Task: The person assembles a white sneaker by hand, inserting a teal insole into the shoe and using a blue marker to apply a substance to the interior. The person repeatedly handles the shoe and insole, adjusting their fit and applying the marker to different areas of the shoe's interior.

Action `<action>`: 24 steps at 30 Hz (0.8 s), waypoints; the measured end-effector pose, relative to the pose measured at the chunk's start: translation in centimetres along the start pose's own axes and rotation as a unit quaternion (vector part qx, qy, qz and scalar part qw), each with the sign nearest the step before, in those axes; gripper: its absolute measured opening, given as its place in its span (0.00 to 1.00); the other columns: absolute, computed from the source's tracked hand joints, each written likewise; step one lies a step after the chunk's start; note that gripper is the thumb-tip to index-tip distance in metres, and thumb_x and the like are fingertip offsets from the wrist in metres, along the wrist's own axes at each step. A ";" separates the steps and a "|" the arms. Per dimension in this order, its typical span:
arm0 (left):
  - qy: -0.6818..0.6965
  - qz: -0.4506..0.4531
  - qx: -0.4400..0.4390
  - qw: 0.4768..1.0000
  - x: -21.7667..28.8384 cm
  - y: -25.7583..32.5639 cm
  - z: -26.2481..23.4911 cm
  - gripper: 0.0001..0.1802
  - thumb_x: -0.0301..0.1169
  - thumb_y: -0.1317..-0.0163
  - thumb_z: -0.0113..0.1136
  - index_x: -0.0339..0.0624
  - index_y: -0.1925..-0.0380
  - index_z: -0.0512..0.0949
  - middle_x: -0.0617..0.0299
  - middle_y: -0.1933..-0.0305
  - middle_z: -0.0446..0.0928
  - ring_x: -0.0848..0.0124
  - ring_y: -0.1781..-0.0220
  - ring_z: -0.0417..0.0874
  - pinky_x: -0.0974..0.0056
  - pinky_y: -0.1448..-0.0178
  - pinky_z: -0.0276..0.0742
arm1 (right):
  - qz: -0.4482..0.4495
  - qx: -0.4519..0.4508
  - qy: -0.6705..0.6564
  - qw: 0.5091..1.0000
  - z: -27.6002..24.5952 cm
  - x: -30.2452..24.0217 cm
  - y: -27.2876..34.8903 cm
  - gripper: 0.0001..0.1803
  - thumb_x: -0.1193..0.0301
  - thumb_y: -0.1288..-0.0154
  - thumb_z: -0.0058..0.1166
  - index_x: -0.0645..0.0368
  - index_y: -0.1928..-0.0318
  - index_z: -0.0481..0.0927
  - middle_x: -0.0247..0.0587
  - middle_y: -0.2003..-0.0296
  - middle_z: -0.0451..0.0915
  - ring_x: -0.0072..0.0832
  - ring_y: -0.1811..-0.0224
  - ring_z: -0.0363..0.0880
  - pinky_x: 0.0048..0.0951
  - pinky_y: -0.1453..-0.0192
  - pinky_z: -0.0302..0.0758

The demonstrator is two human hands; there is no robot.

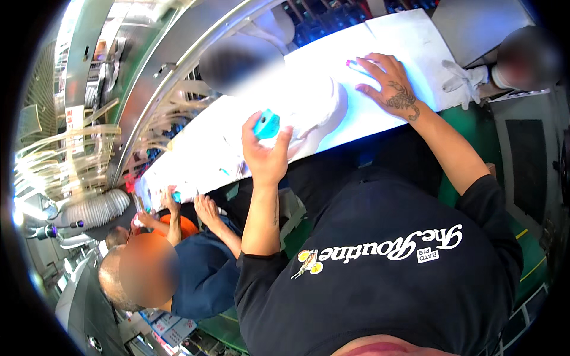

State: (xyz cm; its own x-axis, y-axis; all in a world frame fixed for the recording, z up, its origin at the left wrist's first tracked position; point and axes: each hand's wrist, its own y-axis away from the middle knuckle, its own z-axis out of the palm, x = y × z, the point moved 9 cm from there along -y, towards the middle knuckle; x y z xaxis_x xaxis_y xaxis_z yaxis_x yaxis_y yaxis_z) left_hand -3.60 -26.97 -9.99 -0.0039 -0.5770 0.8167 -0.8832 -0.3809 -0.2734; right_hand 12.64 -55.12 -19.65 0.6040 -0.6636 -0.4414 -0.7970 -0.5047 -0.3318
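My left hand [265, 155] gripping a teal tool [266, 124], my right hand [389, 83] spread flat on white cloth [309, 110], lit bench [409, 41] beneath.

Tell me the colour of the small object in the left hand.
Bright turquoise object, pinched in the left hand; seen in the head view.

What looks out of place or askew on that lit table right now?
Nothing looks spilled or damaged. The left hand holds a small turquoise tool above the white sheet on the lit table; the right hand lies flat by a pink-tipped marker. A crumpled white glove lies at the table's edge.
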 end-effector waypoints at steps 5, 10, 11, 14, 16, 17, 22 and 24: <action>-0.081 0.297 0.090 0.947 1.1 1.1 1.4 0.39 0.34 0.36 0.81 0.33 0.31 0.71 0.45 0.41 0.78 0.54 0.42 0.82 0.52 0.35 0.78 | 0.122 -0.031 0.008 0.992 -1.1 6.7 3.4 0.24 0.56 0.26 0.67 0.60 0.40 0.86 0.49 0.58 0.81 0.48 0.55 0.82 0.47 0.49 0.80; -0.073 0.128 0.043 0.988 -6.6 -0.6 5.9 0.35 0.35 0.34 0.78 0.34 0.32 0.73 0.44 0.39 0.79 0.52 0.40 0.82 0.53 0.33 0.78 | 0.104 0.094 0.032 0.990 -3.8 6.5 4.9 0.21 0.61 0.28 0.69 0.64 0.45 0.87 0.51 0.61 0.80 0.51 0.60 0.82 0.48 0.53 0.81; -0.049 0.082 0.040 0.995 -7.0 -1.6 5.4 0.35 0.35 0.34 0.78 0.34 0.32 0.73 0.44 0.38 0.79 0.54 0.39 0.82 0.54 0.32 0.78 | 0.099 0.102 0.032 0.989 -3.9 6.3 5.1 0.20 0.62 0.29 0.69 0.65 0.45 0.87 0.51 0.61 0.80 0.51 0.59 0.83 0.48 0.53 0.81; 0.037 -0.029 0.017 0.999 -9.2 -1.8 4.1 0.33 0.36 0.31 0.76 0.36 0.32 0.74 0.47 0.37 0.79 0.59 0.37 0.81 0.56 0.30 0.77 | 0.117 0.089 0.062 0.987 -3.9 5.9 5.1 0.26 0.62 0.29 0.70 0.63 0.38 0.83 0.53 0.52 0.80 0.50 0.50 0.81 0.48 0.43 0.80; 0.055 -0.086 -0.025 0.994 -10.0 -1.4 4.2 0.30 0.39 0.26 0.71 0.35 0.31 0.72 0.48 0.35 0.78 0.61 0.34 0.80 0.57 0.27 0.75 | 0.122 0.076 0.074 0.987 -3.8 5.1 4.8 0.31 0.62 0.30 0.71 0.62 0.31 0.79 0.53 0.43 0.78 0.50 0.41 0.79 0.47 0.34 0.77; 0.108 -0.110 -0.023 0.988 -10.4 -1.3 4.2 0.29 0.38 0.24 0.68 0.35 0.31 0.72 0.48 0.35 0.78 0.62 0.34 0.80 0.58 0.27 0.75 | 0.115 0.081 0.032 0.990 -3.8 4.1 4.1 0.31 0.62 0.30 0.71 0.61 0.31 0.79 0.53 0.43 0.78 0.49 0.40 0.79 0.47 0.33 0.77; 0.303 -0.207 -0.025 0.930 -10.7 0.6 5.1 0.21 0.33 0.15 0.54 0.38 0.29 0.71 0.51 0.32 0.76 0.66 0.33 0.77 0.62 0.26 0.73 | 0.093 -0.028 -0.145 0.985 -2.5 -6.3 2.3 0.31 0.65 0.31 0.73 0.59 0.31 0.79 0.51 0.40 0.77 0.43 0.43 0.84 0.41 0.36 0.84; 0.321 -0.217 -0.025 0.922 -9.9 0.7 5.4 0.21 0.33 0.15 0.53 0.39 0.28 0.71 0.52 0.32 0.76 0.67 0.32 0.76 0.63 0.26 0.73 | 0.040 -0.078 -0.194 0.977 -1.6 -10.6 2.6 0.33 0.66 0.30 0.72 0.60 0.29 0.76 0.52 0.39 0.76 0.43 0.43 0.85 0.41 0.36 0.84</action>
State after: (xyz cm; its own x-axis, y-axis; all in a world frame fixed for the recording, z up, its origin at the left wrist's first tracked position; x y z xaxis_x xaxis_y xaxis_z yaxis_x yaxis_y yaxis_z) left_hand -1.66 -25.43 -21.06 0.0921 0.1732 0.9806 -0.8877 -0.4318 0.1597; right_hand 4.13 -50.25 -14.50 0.4691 -0.4604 -0.7536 -0.8135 -0.5575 -0.1657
